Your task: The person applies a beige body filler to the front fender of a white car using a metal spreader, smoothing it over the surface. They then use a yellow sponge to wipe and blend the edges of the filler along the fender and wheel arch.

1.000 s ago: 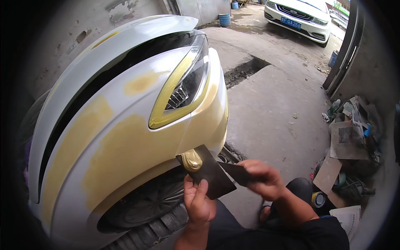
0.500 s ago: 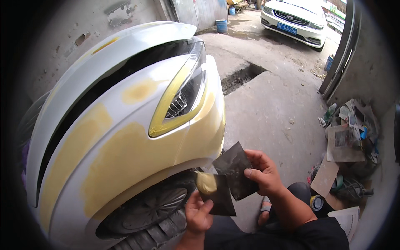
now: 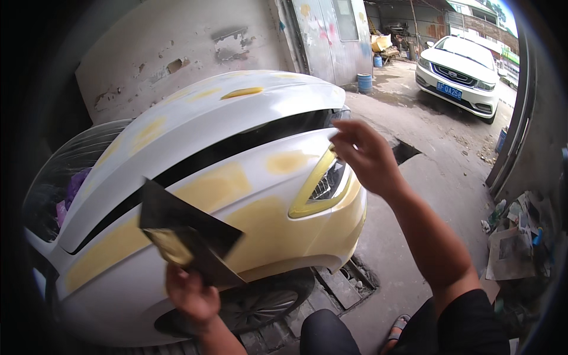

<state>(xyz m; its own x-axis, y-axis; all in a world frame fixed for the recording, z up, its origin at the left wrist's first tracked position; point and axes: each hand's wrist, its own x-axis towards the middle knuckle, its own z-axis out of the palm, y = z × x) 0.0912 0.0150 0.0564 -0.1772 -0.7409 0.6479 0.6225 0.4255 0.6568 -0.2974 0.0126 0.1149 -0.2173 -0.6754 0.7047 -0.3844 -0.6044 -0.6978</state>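
My left hand (image 3: 192,296) grips two thin black putty spreaders (image 3: 186,207), overlapping at an angle. A lump of yellow putty (image 3: 168,245) sits on the lower one. Behind them is the white car's front fender (image 3: 236,198), with several yellow filler patches. My right hand (image 3: 361,148) is raised by the front corner of the hood (image 3: 284,97), just above the headlight (image 3: 328,183) edged in yellow tape. Its fingers are bent but apart, and I see nothing in them. Whether the fingertips touch the hood edge I cannot tell. The hood stands slightly raised, leaving a dark gap.
Below the fender is the front wheel (image 3: 266,305), beside a floor pit (image 3: 349,284). Papers and scraps are heaped (image 3: 515,242) along the right wall. Outside stands another white car (image 3: 458,74); a blue drum (image 3: 365,83) is by the metal door (image 3: 331,41).
My right hand has let go of its spreader and risen toward the hood corner. Both spreaders are now in my left hand, which has moved left. The view has shifted up and left.
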